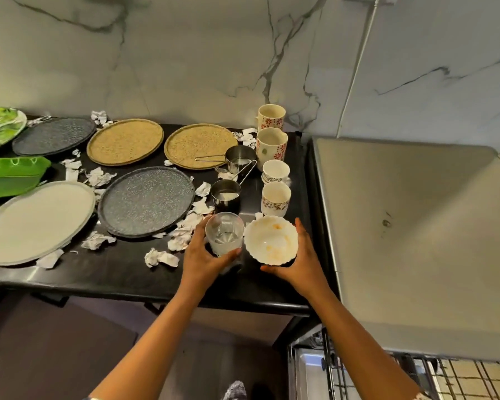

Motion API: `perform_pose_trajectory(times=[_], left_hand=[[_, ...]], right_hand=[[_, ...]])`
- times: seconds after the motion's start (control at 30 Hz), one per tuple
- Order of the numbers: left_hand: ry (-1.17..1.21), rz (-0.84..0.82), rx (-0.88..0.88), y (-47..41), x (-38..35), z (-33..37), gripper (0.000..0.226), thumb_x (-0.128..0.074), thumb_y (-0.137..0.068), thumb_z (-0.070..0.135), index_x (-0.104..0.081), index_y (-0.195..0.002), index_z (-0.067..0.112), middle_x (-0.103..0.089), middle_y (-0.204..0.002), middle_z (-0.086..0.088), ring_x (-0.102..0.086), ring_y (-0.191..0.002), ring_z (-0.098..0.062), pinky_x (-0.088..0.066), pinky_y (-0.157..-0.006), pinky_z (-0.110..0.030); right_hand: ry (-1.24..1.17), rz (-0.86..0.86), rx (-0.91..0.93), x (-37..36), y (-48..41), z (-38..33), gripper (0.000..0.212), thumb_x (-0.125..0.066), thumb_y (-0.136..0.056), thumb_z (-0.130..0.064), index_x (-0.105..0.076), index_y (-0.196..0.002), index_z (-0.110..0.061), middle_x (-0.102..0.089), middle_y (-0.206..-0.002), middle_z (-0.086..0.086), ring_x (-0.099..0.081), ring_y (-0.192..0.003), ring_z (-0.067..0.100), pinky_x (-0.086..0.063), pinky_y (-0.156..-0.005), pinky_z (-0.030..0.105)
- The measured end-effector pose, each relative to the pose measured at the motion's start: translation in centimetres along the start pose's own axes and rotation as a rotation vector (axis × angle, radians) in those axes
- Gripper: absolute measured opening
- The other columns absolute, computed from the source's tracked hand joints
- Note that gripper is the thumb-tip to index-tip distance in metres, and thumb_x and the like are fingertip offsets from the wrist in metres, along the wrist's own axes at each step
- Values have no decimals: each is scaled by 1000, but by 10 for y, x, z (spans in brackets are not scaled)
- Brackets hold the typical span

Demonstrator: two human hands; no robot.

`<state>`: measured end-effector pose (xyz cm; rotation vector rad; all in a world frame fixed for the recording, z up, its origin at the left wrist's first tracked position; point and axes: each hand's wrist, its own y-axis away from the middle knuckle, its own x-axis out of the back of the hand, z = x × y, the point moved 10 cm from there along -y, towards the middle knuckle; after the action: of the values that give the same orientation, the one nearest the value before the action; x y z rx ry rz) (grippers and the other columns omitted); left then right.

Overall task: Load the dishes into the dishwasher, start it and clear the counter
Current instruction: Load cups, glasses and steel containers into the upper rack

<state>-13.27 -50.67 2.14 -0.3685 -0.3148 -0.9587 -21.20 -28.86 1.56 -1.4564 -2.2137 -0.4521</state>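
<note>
At the near right end of the black counter (122,272), the left hand (204,256) grips a clear glass tumbler (224,236). Its thumb lies across the near side and its fingers curl round the far left side. Just beside it, the right hand (302,262) holds a white scalloped bowl (270,239), with fingers up the right wall and the thumb along the near edge. The bowl has orange smears inside. Glass and bowl nearly touch at their rims.

The tumbler's base is hidden behind the left thumb and palm, and the bowl's foot is out of sight. Whether either still rests on the counter cannot be told.

Behind the hands stand two steel measuring cups (225,196) with long handles. A row of four patterned cups (275,197) runs back along the counter's right edge towards the wall. Further left lie two dark speckled plates (146,200), two tan plates (124,141) and a pale grey plate (35,222). A green leaf dish (12,174) is cut off by the left edge. Crumpled paper scraps (160,257) are strewn among them.

White marble wall (185,53) with grey veins backs the counter. A grey metal top (416,226) adjoins it on the right. A wire rack (459,379) shows only in part at the bottom right corner.
</note>
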Motion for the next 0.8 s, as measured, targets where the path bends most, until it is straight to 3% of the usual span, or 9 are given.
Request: perform_pose_trajectory(times=[0.2,0.4,0.53,0.67,0.8], left_hand=[[70,-11,-70,9,3,10,86,-82,-56,47,-45,-129,22,-54,-124,7,-50,-115,3,-40,-89,-7],[140,-12,-98,14,6,19,82,-83,-57,40,-45,-126,18,-54,-120,9,-52,-113,1,-41,-88,-7],[255,3,-69,14,12,18,83,-84,-56,35,-44,-127,18,-54,-118,17,-54,-111,-2,-46,-89,-15],[350,-28,-92,17,23,32,84,-83,-57,35,-42,-127,15,-56,-118,-5,-57,-112,-15,-49,-91,-25],[446,-104,-155,40,33,60,81,-82,-57,30,-42,-125,14,-56,-116,-6,-58,-110,-17,-50,-90,-27]], right_hand=[[-25,36,72,1,-1,-4,115,-88,-55,-40,-19,-146,-26,-31,-145,-4,-36,-126,7,-39,-101,28],[-103,58,78,6,-1,3,112,-88,-55,-40,-23,-145,-28,-35,-143,-6,-36,-126,6,-37,-101,25],[-274,41,71,11,3,0,102,-86,-57,-41,-30,-141,-28,-42,-137,-10,-42,-123,7,-42,-99,22],[-448,20,86,25,18,-20,76,-80,-63,-24,-39,-127,-30,-48,-122,-18,-52,-111,-2,-49,-85,16],[-536,56,141,46,52,-45,69,-77,-65,-17,-42,-124,-26,-47,-125,-13,-52,-112,-3,-52,-86,22]])
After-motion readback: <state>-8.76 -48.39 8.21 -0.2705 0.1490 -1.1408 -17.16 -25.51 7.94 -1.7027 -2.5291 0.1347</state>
